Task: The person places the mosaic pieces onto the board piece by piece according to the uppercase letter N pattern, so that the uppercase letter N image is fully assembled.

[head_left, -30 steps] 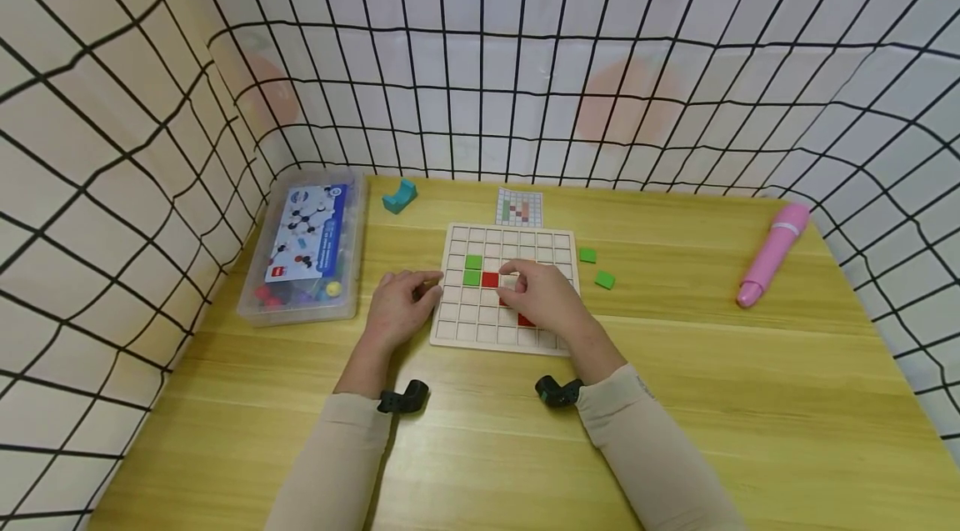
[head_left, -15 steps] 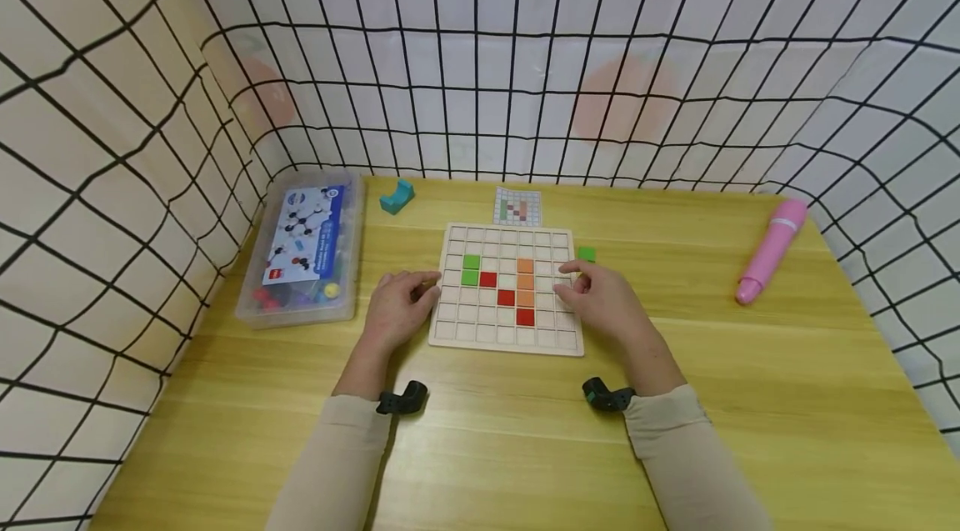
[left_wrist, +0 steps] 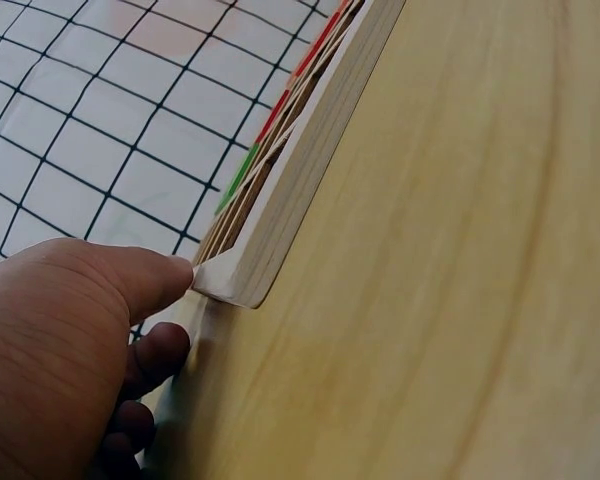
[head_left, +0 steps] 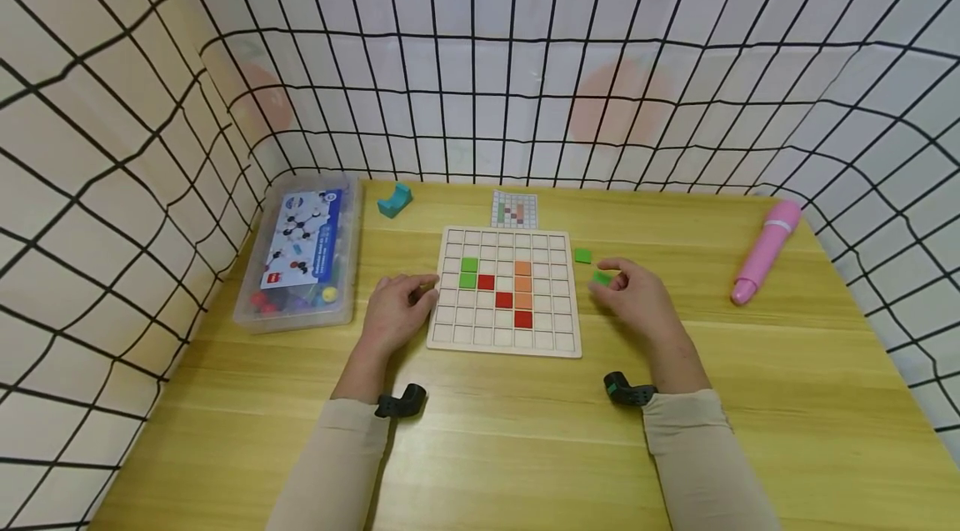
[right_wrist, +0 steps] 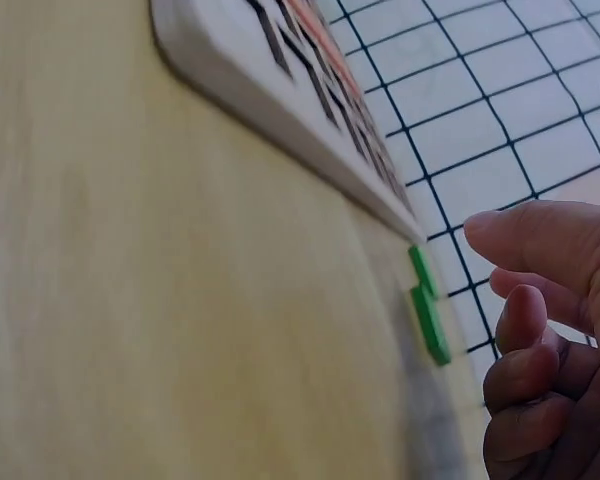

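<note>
A square wooden grid board [head_left: 483,337] lies on the table, with two green tiles at its left side. Three red tiles [head_left: 504,300] run diagonally across it, beside a column of three orange tiles [head_left: 522,284]. At the board's left edge rests my left hand [head_left: 393,314]; in the left wrist view its thumb [left_wrist: 160,282] touches the board's corner. My right hand [head_left: 647,298] reaches over a loose green tile [head_left: 601,277], thumb and forefinger apart on either side of it. Another green tile [head_left: 582,256] lies just behind, near the board's right edge.
Behind the board lies a small printed grid card [head_left: 514,211]. A clear plastic case [head_left: 300,256] sits at left, with a teal curved block [head_left: 395,201] beside it. At far right is a pink cylindrical object [head_left: 767,252]. Black wire mesh [head_left: 480,89] encloses the back and sides.
My right hand has moved off the board to the right, over the loose green tile, uncovering the orange and red tiles. My left hand stays at the board's edge.
</note>
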`<state>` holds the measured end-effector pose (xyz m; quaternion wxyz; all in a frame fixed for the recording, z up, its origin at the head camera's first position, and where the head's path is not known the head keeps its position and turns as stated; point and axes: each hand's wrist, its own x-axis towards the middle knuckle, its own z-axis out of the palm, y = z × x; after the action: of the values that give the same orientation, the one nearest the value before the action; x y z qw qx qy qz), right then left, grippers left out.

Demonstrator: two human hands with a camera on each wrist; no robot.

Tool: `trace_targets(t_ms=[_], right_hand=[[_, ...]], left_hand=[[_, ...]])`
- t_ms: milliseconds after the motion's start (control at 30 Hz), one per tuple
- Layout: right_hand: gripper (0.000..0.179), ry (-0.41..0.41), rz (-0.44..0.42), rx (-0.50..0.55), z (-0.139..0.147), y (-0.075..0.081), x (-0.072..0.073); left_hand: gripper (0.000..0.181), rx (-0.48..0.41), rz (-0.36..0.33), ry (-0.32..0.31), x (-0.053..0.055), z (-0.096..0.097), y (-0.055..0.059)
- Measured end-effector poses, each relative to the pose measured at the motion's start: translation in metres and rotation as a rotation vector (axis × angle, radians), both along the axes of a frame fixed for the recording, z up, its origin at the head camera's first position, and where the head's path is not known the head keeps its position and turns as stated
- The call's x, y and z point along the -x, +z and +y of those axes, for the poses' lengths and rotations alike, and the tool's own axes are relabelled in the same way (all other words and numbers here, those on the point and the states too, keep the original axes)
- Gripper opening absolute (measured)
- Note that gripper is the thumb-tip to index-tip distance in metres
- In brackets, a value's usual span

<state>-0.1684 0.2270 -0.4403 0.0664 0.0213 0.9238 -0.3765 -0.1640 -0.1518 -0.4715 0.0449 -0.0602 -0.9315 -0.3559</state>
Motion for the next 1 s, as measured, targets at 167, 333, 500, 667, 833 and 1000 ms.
trace_targets(t_ms=[167,333,500,667,833,1000], right_hand=[[0.051,-0.02,0.01,-0.025,0.005,-0.008,0.0],[0.051,-0.038,0.003,-0.049,0.01,-0.014,0.0],[0.05,-0.046,0.003,-0.07,0.012,-0.016,0.002],[0.05,-0.068,-0.005,-0.088,0.01,-0.017,0.002],[0.05,-0.087,-0.022,-0.085,0.012,-0.018,0.002],[0.05,-0.088,-0.031,-0.086,0.014,-0.019,0.003]], left_hand=[[0.032,0.004,-0.011,0.005,0.0,0.0,0.0],[0.032,0.0,-0.017,0.008,0.0,0.0,0.001],[0.033,0.002,-0.009,0.007,0.0,0.0,0.0],[0.033,0.006,-0.001,0.003,0.0,0.0,0.0],[0.032,-0.001,0.0,0.001,0.0,0.0,0.0],[0.032,-0.003,-0.003,0.004,0.0,0.0,0.0]])
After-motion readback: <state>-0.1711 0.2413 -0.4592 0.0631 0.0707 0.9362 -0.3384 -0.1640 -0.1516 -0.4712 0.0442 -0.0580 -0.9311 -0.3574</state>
